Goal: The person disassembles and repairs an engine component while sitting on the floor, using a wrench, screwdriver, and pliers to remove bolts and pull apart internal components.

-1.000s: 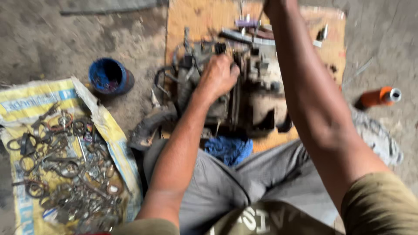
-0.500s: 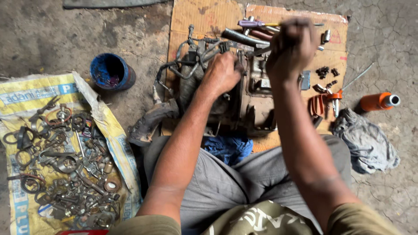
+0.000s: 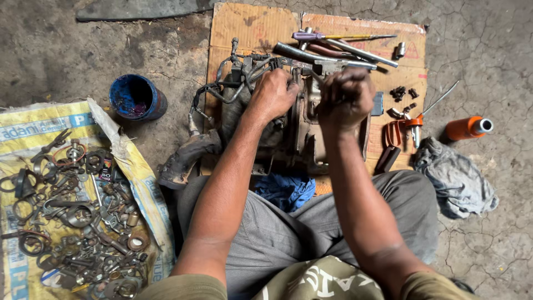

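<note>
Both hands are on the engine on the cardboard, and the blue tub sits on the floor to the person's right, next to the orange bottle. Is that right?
Not quite. The head view shows the blue tub on the floor to the person's left, by the sack of parts; the orange bottle is on the right. The rest holds: the left hand and right hand are on the engine on the cardboard.

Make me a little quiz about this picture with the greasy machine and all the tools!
1. True or false: both hands rest on the machine.
2. Which colour is the tub on the floor? A) blue B) green C) white
3. What lies on the yellow sack?

Key:
1. True: the left hand and right hand are both on it.
2. A.
3. A heap of rusty metal parts.
</note>
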